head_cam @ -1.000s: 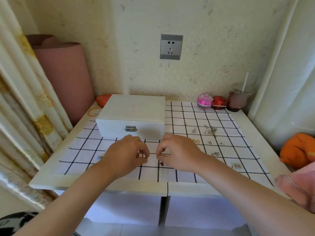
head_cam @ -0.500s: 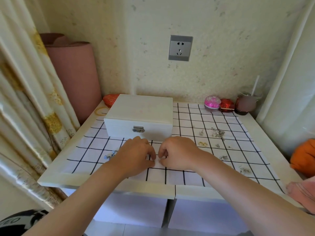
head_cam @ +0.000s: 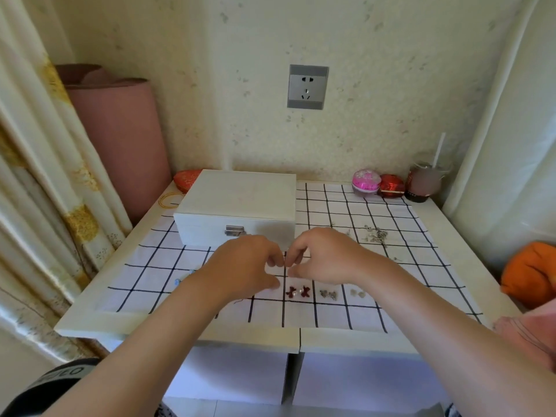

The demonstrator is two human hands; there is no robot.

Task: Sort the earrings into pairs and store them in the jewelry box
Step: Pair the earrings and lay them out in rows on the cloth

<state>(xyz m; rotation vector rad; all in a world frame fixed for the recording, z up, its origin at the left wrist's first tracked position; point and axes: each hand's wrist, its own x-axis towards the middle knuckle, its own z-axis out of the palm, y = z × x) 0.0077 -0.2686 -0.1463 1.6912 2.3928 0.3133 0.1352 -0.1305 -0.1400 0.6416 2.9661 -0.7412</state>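
A white jewelry box (head_cam: 237,200) with a metal clasp sits closed at the back left of the checked cloth (head_cam: 376,212). My left hand (head_cam: 243,269) and my right hand (head_cam: 325,257) meet just in front of it, fingertips pinched together; whatever lies between them is too small to make out. Below the hands lie a dark red pair of earrings (head_cam: 298,291), a silver pair (head_cam: 328,294) and a pale pair (head_cam: 357,293), side by side in grid squares. A loose heap of earrings (head_cam: 376,235) lies at the right. A blue earring (head_cam: 178,280) shows by my left wrist.
At the back right stand a pink round case (head_cam: 366,180), a red case (head_cam: 391,185) and a cup with a straw (head_cam: 422,182). Another red case (head_cam: 187,179) and a gold bangle (head_cam: 169,199) lie left of the box. A pink roll (head_cam: 120,139) leans in the corner.
Both hands have risen slightly toward the box, uncovering the three pairs laid in a row. The camera has tilted, so the table appears lower in the view.
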